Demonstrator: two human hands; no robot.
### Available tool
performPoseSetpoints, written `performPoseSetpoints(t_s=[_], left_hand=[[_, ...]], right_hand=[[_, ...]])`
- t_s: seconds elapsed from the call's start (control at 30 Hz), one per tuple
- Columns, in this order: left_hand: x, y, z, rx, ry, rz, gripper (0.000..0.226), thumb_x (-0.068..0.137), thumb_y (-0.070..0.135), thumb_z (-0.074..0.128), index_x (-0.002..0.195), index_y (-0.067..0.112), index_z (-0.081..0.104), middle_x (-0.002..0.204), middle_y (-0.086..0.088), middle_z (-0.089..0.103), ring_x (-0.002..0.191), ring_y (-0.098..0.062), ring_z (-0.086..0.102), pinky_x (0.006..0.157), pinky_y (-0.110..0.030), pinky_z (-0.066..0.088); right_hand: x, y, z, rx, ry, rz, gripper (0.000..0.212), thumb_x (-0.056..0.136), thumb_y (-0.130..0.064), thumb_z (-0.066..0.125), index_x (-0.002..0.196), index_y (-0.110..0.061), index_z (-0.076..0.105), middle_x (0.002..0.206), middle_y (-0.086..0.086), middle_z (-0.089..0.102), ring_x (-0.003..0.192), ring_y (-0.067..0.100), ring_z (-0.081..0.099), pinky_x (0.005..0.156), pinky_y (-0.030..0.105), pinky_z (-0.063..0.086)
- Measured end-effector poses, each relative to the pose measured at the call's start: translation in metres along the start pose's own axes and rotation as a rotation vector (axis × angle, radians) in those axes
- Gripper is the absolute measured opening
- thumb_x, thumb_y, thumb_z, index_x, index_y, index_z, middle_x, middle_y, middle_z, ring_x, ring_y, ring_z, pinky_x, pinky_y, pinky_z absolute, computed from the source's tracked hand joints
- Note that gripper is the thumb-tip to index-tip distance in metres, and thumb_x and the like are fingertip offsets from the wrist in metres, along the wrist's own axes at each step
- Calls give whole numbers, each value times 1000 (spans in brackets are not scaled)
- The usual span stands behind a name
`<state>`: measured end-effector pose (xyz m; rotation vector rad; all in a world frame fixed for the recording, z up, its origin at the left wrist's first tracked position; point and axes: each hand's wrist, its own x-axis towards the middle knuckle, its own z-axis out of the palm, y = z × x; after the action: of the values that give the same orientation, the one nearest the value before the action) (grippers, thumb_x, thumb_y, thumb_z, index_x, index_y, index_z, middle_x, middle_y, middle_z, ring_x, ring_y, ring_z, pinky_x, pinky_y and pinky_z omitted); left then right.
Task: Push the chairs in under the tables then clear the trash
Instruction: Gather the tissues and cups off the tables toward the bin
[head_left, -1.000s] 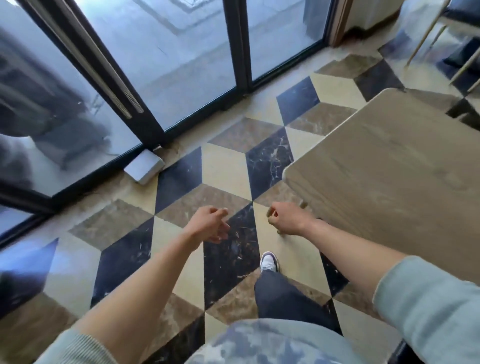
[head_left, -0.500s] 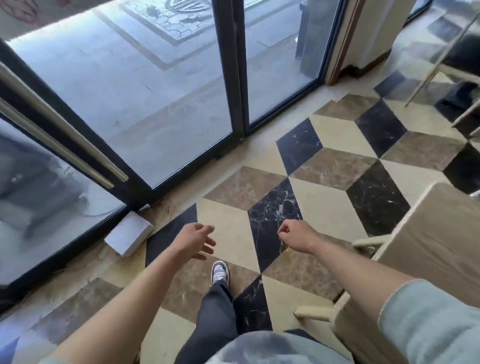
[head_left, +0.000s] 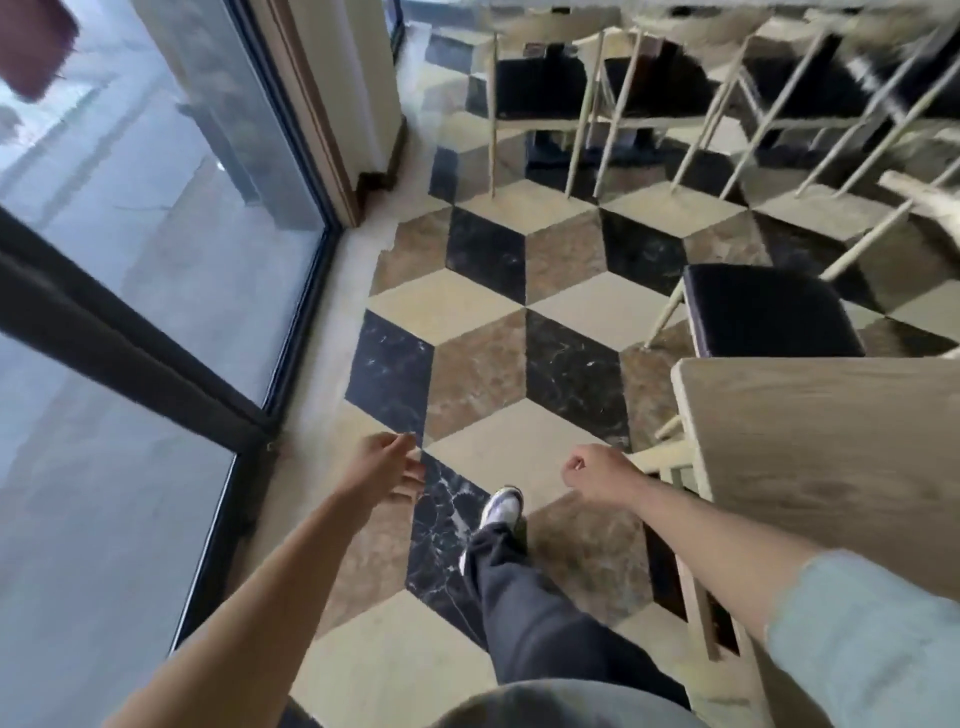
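Observation:
A light wooden table (head_left: 831, 447) stands at my right. Just beyond its far edge sits a chair with a black padded seat (head_left: 769, 312) and cream legs, out from under the table. More cream-legged chairs with black seats (head_left: 540, 88) stand further back under another table. My left hand (head_left: 384, 467) hangs in front of me over the floor, fingers loosely apart, holding nothing. My right hand (head_left: 597, 473) is curled into a loose fist near the table's corner, not touching it, with nothing visible in it. No trash is visible.
A glass door with a dark frame (head_left: 156, 364) runs along the left. The floor (head_left: 467, 364) is patterned in black, brown and cream tiles, with an open strip between the door and the table. My leg and shoe (head_left: 501, 512) step forward.
My view has swung right and forward along the glass door. The white box by the door has left the frame, and the chairs ahead have come into sight. Both hands stay empty.

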<state>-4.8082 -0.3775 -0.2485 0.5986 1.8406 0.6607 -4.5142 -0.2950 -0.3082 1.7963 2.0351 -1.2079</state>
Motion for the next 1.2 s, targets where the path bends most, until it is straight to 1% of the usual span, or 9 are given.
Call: performPoseSetpoints(t_s=[0.13, 0.3, 0.5, 0.63, 0.73, 0.83, 0.97, 1.1, 1.2], left_hand=[[122, 128, 42, 133, -144, 78, 24, 107, 28, 54, 107, 6, 63, 90, -17, 72, 74, -30, 69, 59, -31, 53], [226, 268, 96, 335, -263, 114, 32, 108, 35, 53, 115, 5, 64, 97, -16, 75, 71, -21, 75, 56, -32, 62], [312, 389, 162, 442, -391, 125, 27, 108, 33, 54, 103, 9, 64, 84, -14, 73, 68, -27, 72, 64, -38, 60], [378, 461, 220, 526, -463, 143, 21, 105, 22, 57, 104, 4, 68, 80, -15, 73, 71, -31, 71, 63, -34, 56], [430, 524, 266, 550, -520, 167, 26, 106, 27, 58, 114, 3, 66, 83, -14, 73, 71, -29, 71, 64, -35, 57], [496, 591, 307, 563, -564, 185, 27, 107, 29, 55, 119, 5, 62, 93, -16, 73, 79, -30, 72, 64, -36, 58], [563, 699, 378, 643, -675, 197, 25, 109, 28, 52, 118, 6, 61, 91, -14, 69, 77, -27, 67, 64, -36, 55], [589, 785, 462, 785, -801, 125, 25, 111, 18, 41, 88, 15, 52, 86, -13, 58, 69, -24, 53, 62, -32, 42], [599, 821, 524, 845, -851, 212, 22, 108, 19, 47, 89, 13, 56, 84, -9, 65, 69, -24, 63, 65, -35, 51]], right_hand=[[108, 2, -60, 221, 76, 116, 17, 91, -23, 57, 81, -10, 64, 84, 7, 72, 77, 28, 65, 72, 37, 53], [195, -3, -160, 437, 152, 192, 20, 93, -20, 55, 88, -8, 71, 87, 12, 76, 81, 30, 70, 78, 41, 57], [251, 16, -256, 587, 280, 310, 21, 93, -23, 55, 93, -9, 71, 76, -3, 73, 59, 10, 64, 51, 18, 48], [300, 45, -304, 664, 314, 413, 18, 96, -25, 56, 93, -17, 71, 75, -3, 72, 59, 8, 64, 54, 20, 47], [345, 70, -344, 708, 358, 518, 22, 96, -17, 56, 90, -3, 71, 69, 2, 67, 52, 11, 58, 42, 15, 39], [403, 86, -398, 756, 423, 598, 23, 95, -10, 56, 92, 8, 69, 73, 12, 65, 55, 19, 58, 50, 28, 43], [458, 103, -489, 913, 566, 738, 20, 98, -15, 55, 99, -2, 71, 74, 10, 68, 55, 18, 59, 51, 30, 47], [490, 141, -564, 986, 670, 797, 18, 100, -18, 54, 91, -15, 69, 76, 6, 71, 57, 15, 63, 52, 26, 48], [501, 170, -594, 1014, 723, 834, 15, 101, -20, 56, 94, -18, 69, 78, 2, 73, 55, 9, 65, 49, 21, 50]])
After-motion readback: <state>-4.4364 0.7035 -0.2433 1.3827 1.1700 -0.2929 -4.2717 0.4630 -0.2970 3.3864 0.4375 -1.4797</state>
